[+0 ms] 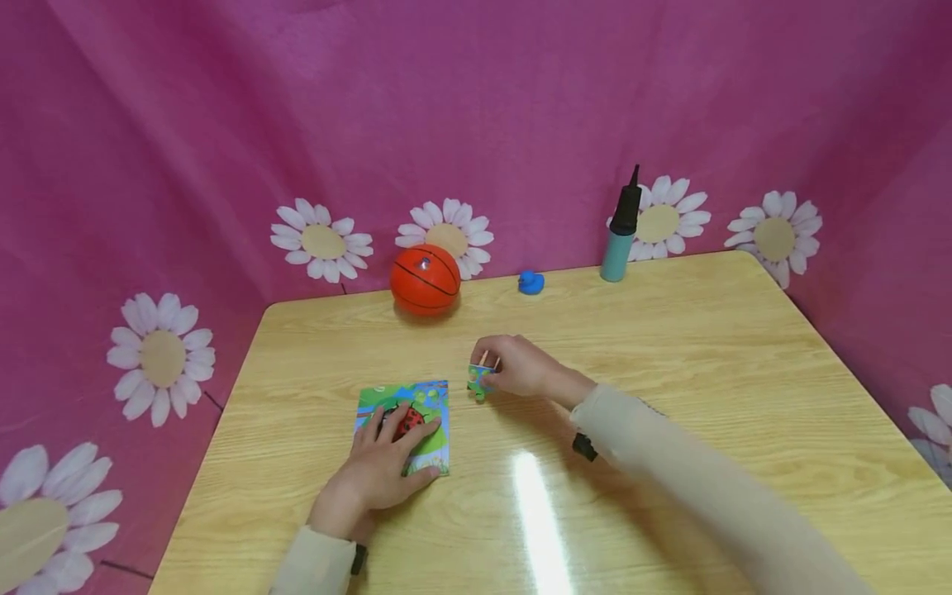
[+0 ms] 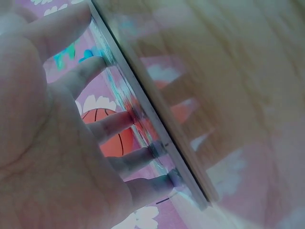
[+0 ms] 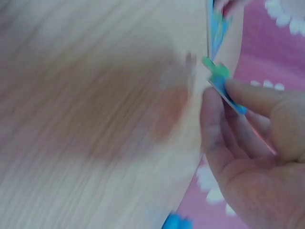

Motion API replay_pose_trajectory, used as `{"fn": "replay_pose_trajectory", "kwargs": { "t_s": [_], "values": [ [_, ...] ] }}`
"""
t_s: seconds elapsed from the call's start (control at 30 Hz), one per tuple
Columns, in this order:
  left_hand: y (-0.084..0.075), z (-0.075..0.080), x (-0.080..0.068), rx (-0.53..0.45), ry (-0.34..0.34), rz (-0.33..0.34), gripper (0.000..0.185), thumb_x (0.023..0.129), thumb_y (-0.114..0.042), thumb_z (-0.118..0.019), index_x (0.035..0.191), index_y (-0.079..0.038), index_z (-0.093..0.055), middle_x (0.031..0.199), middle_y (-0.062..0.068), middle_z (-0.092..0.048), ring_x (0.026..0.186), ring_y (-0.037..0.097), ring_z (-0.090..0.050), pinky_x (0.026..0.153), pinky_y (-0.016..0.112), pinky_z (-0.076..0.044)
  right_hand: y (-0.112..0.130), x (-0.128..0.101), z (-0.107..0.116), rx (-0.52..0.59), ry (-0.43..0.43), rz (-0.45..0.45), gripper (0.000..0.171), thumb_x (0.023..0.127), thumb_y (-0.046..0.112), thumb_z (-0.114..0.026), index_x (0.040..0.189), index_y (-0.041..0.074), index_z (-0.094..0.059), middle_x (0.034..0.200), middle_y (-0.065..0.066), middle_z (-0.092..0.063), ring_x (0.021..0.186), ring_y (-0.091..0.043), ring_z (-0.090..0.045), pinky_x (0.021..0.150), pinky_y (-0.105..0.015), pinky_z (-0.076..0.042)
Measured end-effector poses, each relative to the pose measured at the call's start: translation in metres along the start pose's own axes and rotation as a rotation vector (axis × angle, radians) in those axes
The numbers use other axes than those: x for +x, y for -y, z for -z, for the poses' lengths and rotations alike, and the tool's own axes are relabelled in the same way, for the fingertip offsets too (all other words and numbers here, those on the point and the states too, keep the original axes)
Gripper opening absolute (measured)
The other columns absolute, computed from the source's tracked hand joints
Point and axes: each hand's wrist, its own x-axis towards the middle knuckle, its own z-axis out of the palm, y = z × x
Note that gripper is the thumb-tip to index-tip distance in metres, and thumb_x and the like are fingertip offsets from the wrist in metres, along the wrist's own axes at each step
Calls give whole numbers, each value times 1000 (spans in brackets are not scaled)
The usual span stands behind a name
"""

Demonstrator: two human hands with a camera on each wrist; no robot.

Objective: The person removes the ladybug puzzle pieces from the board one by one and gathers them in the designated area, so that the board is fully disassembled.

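Note:
A square picture puzzle board (image 1: 433, 450) with a red ladybug on green and blue lies flat on the table. My left hand (image 1: 381, 473) rests on it with the fingers spread, covering part of the picture. In the left wrist view the fingertips touch the board's upper face, just past its thick edge (image 2: 147, 117). To the right of the board, my right hand (image 1: 516, 368) pinches a small blue-and-green puzzle piece (image 1: 478, 382) between thumb and fingers. The right wrist view has this piece (image 3: 220, 82) tilted, its green knob sticking out beyond the fingertips.
Along the table's back edge stand an orange-red toy basketball (image 1: 426, 281), a small blue rubber duck (image 1: 531, 283) and a teal hand pump (image 1: 617, 252) with a black nozzle. Behind the wooden table (image 1: 714, 330) hangs a pink cloth (image 1: 521, 124) printed with white daisies.

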Motion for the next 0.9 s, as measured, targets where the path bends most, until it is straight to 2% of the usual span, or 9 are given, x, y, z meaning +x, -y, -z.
{"fn": "replay_pose_trajectory", "kwargs": {
  "t_s": [0.2,0.47,0.73,0.9],
  "values": [
    [1,1,-2,-20,11,3,67,100,-52,-67,160,-36,-44,176,17,-15,160,57,-6,123,80,-13,-35,-23,28,17,97,-70,13,91,5,-80,102,8,-73,94,-6,-77,86,-15,-70,80,-32,-59],
    [1,1,-4,-39,3,-13,67,99,-50,-68,160,-34,-45,175,18,-17,159,58,-7,122,80,-12,-83,-52,68,-87,150,-128,12,91,6,-80,103,9,-76,95,-6,-77,90,-18,-69,82,-36,-58],
    [1,1,0,-41,1,-21,65,101,-48,-67,160,-33,-45,176,18,-15,160,57,-4,123,80,-10,-107,-76,104,-261,119,-171,16,87,3,-82,103,7,-79,90,-7,-76,84,-19,-66,80,-41,-58],
    [3,1,1,-34,4,-15,66,101,-48,-67,160,-34,-44,176,18,-15,160,57,-4,123,79,-10,-113,-80,114,-292,93,-192,18,86,0,-81,103,5,-80,91,-10,-76,84,-21,-66,80,-43,-58]
  ]
}}
